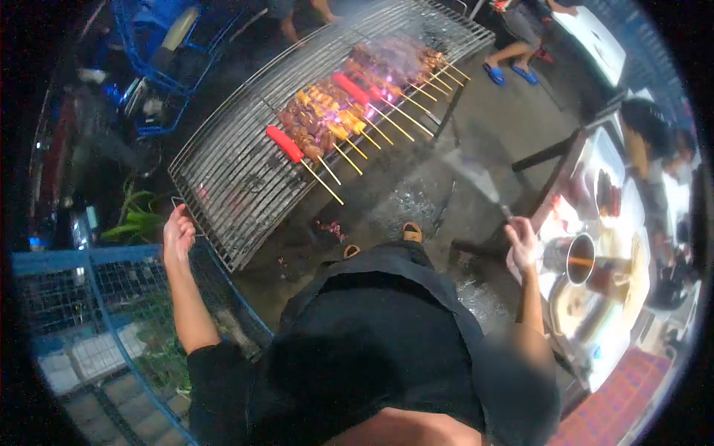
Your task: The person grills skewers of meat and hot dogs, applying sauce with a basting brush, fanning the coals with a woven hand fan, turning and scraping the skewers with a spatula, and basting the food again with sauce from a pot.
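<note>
My left hand (178,233) is closed at the wire handle of the grill grate (223,217), at its near left corner. Raised to the right, my right hand (523,244) grips a handled tool (479,175) with a pale, flared head; motion blurs it, so its exact kind is unclear. Across the grate lie several meat skewers (301,125), their bare sticks pointing towards me over the edge. Red sausages on sticks (284,144) and yellow-orange skewered pieces (350,121) lie among them. Pinkish flame glows beneath the middle, and smoke drifts over the far end.
On my right, a covered table (608,357) holds a metal pot (581,259) of dark liquid. A blue-framed mesh fence (106,295) runs along my left. Beyond the grill's far right, a person in blue slippers (493,73) stands near a white table (594,42). The floor (413,195) looks wet.
</note>
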Demonstrator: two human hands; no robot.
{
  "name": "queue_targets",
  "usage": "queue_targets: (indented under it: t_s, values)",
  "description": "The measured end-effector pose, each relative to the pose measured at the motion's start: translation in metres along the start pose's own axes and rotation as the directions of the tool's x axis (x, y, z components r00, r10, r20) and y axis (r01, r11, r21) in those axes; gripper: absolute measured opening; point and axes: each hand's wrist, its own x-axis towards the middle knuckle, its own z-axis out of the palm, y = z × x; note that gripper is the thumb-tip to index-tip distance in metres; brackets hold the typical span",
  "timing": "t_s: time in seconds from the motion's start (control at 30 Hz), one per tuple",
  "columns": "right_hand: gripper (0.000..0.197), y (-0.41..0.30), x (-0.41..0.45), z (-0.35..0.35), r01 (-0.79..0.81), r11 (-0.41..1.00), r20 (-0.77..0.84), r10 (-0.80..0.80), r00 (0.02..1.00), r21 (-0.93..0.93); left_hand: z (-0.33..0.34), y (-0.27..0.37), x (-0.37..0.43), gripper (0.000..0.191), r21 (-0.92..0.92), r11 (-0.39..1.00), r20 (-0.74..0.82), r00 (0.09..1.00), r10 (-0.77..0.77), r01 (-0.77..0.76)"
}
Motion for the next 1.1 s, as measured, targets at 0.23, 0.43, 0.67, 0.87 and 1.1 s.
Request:
queue_targets:
  t_s: [0.23, 0.43, 0.67, 0.87, 1.1]
  values:
    - [0.033, -0.030, -0.043, 0.074, 0.135, 0.979, -0.102, -0.151, 0.983, -0.152, 0.001, 0.016, -0.005, 0.023, 0.131, 0.991, 0.080, 0.997, -0.006, -0.004]
    - [0.040, -0.053, -0.029, 0.111, 0.326, 0.932, -0.241, -0.357, 0.903, -0.159, -0.010, 0.035, -0.007, 0.023, 0.009, 1.000, 0.160, 0.987, -0.019, 0.018]
    - [0.035, -0.084, 0.030, 0.155, 0.272, 0.884, -0.391, -0.421, 0.819, -0.381, -0.021, 0.055, 0.002, 0.019, -0.066, 0.986, 0.291, 0.948, -0.130, 0.156]
    - [0.040, -0.105, 0.086, 0.198, 0.136, 0.926, -0.399, -0.280, 0.873, -0.351, -0.002, 0.061, -0.010, 0.020, -0.083, 0.971, 0.264, 0.945, -0.195, 0.224]
    - [0.041, -0.117, 0.063, 0.220, 0.215, 0.921, -0.299, -0.315, 0.901, -0.324, -0.005, 0.066, -0.017, 0.022, -0.143, 0.951, 0.274, 0.934, -0.228, 0.274]
